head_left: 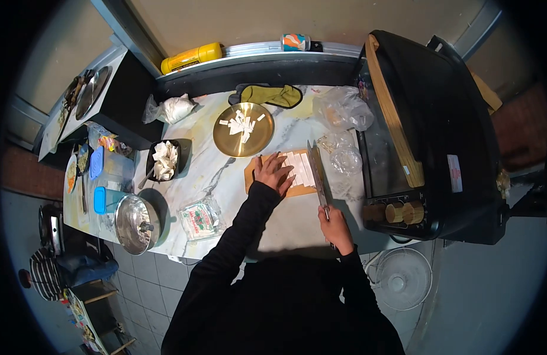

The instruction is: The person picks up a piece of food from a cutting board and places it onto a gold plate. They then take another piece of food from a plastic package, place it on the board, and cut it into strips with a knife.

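My right hand (335,228) is closed round the handle of a large knife (318,174). The blade stands on edge along the right end of a row of white food strips (299,168). Under the strips lies a wooden cutting board (250,178), partly hidden by my left hand (273,173). That hand rests with fingers spread on the left part of the white food. Just behind the board, a gold-coloured round plate (226,142) holds several small white pieces (243,125).
A black oven (445,136) bounds the right side. Clear plastic bags (344,109) lie beside it. To the left are a black bowl (177,164), a steel bowl (130,228), a blue-lidded container (116,168) and a printed plastic packet (201,220). A green oven mitt (273,96) lies behind the plate.
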